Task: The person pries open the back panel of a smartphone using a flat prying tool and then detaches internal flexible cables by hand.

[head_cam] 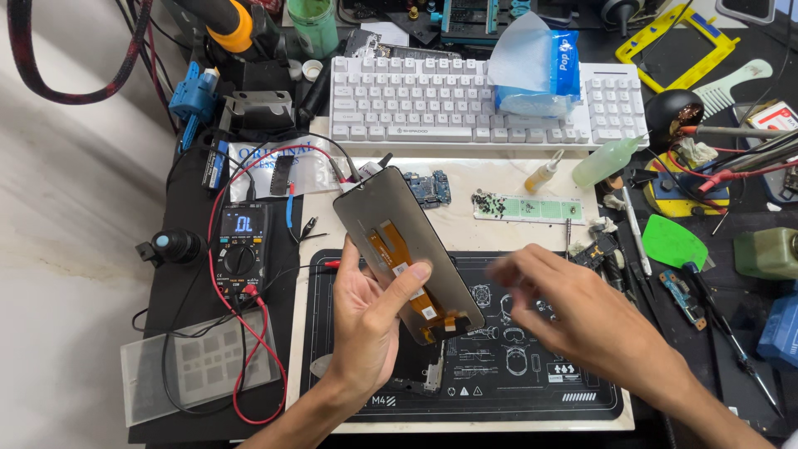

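Pinching the phone screen panel [407, 249] from both long edges, the left hand [370, 320] has its thumb across the back near the orange flex cable [405, 270] and its fingers curled behind, holding it tilted above the black repair mat [532, 382]. Right hand [582, 312] hovers just beside it, blurred, fingers loosely bent and holding nothing. Further out: multimeter [241, 249] left, white keyboard [465, 100] beyond.

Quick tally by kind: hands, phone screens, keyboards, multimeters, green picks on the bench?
Hands: 2, left hand gripping the phone screen, right hand empty beside it
Phone screen: 1
Keyboard: 1
Multimeter: 1
Green pick: 1
Total: 6
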